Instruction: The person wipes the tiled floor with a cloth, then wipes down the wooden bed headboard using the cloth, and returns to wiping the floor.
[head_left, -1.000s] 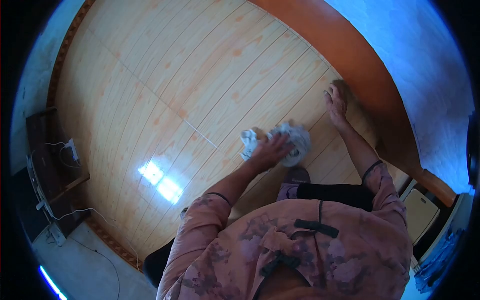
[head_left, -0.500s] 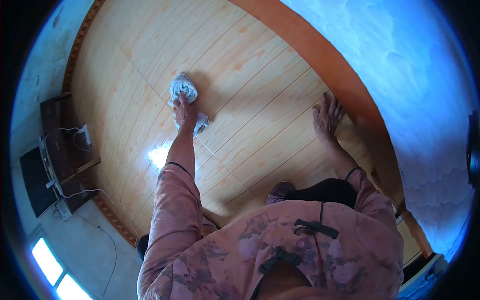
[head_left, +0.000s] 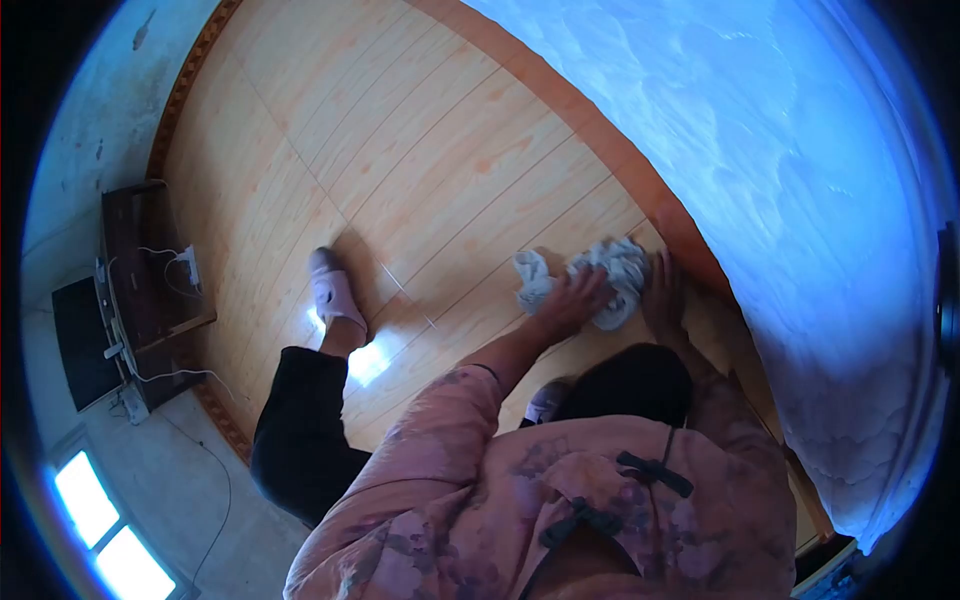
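The person's left hand [head_left: 580, 298] lies over a crumpled pale grey-white cloth [head_left: 622, 268], its fingers spread and slightly bent across the fabric; how tightly they grasp it underneath, I cannot tell. The cloth rests on the glossy light-brown floor with a wood-plank pattern [head_left: 430, 170], with its larger bunch beyond and to the right of those fingers and 1 smaller twisted end to their left.

Just to the right of that grip, the right hand [head_left: 664, 297] reaches forward with extended fingers and holds nothing; whether its edge touches the cloth, I cannot tell. Beyond this hand and to its right runs a smooth reddish-brown board [head_left: 655, 180], with pale blue-white draped bedding [head_left: 720, 140] farther right.

Of the 2 mauve slippers, 1 slipper [head_left: 337, 295] stands on the floor to the left of the grip, well apart, and the other slipper [head_left: 546, 400] is nearer the body, below the left hand. Farthest left of the grip is a dark-brown wooden cabinet [head_left: 130, 235] with a white power strip [head_left: 191, 266].
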